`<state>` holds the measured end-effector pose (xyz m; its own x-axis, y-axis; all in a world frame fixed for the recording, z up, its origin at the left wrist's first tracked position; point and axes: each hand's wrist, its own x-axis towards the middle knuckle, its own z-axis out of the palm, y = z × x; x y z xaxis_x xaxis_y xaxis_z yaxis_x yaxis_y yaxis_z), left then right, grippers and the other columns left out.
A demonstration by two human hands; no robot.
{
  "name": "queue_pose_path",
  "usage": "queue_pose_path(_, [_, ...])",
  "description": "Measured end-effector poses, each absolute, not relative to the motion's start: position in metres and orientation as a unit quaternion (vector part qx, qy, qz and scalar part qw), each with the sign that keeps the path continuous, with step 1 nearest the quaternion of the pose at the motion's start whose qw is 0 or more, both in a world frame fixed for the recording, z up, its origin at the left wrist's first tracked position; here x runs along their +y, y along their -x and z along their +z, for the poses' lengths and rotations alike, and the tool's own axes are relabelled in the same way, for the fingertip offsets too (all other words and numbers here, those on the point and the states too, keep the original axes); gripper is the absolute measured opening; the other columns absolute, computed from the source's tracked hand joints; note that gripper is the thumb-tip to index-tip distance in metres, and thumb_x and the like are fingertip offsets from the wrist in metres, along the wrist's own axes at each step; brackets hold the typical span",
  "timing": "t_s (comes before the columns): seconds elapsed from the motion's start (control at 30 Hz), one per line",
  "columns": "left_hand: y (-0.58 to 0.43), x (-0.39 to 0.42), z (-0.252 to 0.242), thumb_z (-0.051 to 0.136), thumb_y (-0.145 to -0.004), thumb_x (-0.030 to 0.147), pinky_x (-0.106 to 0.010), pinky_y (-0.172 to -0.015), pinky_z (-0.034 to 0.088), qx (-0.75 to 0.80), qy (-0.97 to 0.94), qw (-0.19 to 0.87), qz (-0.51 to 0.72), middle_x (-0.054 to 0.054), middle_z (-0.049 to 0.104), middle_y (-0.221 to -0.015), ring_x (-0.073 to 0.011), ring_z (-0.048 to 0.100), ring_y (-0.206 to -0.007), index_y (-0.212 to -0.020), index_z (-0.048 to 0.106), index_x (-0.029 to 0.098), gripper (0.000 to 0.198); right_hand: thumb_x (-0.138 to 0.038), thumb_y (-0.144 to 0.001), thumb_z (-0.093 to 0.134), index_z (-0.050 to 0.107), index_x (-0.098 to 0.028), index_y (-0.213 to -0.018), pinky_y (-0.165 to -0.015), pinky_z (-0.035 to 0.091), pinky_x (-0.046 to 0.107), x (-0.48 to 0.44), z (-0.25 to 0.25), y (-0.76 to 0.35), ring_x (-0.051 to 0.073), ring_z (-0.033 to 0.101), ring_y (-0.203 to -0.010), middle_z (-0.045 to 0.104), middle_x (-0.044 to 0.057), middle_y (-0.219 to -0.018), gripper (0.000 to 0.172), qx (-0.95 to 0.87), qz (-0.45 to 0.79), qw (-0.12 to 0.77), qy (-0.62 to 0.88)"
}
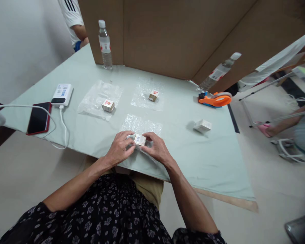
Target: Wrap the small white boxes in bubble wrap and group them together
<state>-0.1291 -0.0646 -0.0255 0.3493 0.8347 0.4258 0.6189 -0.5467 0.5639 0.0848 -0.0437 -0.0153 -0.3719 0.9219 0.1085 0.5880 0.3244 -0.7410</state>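
A small white box with a barcode label (pixel 140 139) lies on a sheet of bubble wrap (pixel 142 124) near the front edge of the pale green table (pixel 213 159). My left hand (pixel 120 146) and my right hand (pixel 155 146) pinch the box from either side, fingers curled round it and the wrap's near edge. Farther back, a second small box (pixel 108 105) rests on a clear plastic sheet (pixel 99 98), and a third box (pixel 154 95) sits on another bubble wrap piece (pixel 146 100). A white box (pixel 202 126) lies bare on the table to the right.
An orange tape dispenser (pixel 215 100) sits at the right rear. Two water bottles (pixel 105 44) (pixel 220 72) stand or lean against a cardboard screen (pixel 183 37). A power bank (pixel 62 95) and phone (pixel 39 118) lie at left. Another person (pixel 75 23) stands behind.
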Motion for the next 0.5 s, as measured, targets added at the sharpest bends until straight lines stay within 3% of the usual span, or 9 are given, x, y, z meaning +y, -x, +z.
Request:
queue_pose_path(0.17, [0.132,-0.072,-0.027,0.061,-0.084,0.015,-0.047,-0.1,0.047,0.451,-0.804,0.164,0.351,-0.009,0.065,-0.122,-0.0253,0.058,-0.118,-0.081,0.062,0.019,0.006,-0.038,-0.078,0.073,0.059,-0.024,-0.114,-0.084,0.05,0.037,-0.047,-0.017,-0.088,0.023,0.063,-0.096,0.067,0.006,-0.109,0.041,-0.79,0.317,0.242,0.465])
queue_pose_path(0.5, [0.139,-0.087,-0.027,0.063,-0.081,0.011,-0.048,-0.099,0.048,0.434,-0.826,0.12,0.338,-0.013,0.062,-0.126,-0.0283,0.057,-0.12,-0.082,0.06,0.018,0.007,-0.04,-0.08,0.074,0.06,-0.022,-0.11,-0.08,0.05,0.035,-0.054,-0.011,-0.088,0.021,0.065,-0.089,0.069,0.005,-0.1,0.038,-0.798,0.294,0.246,0.466])
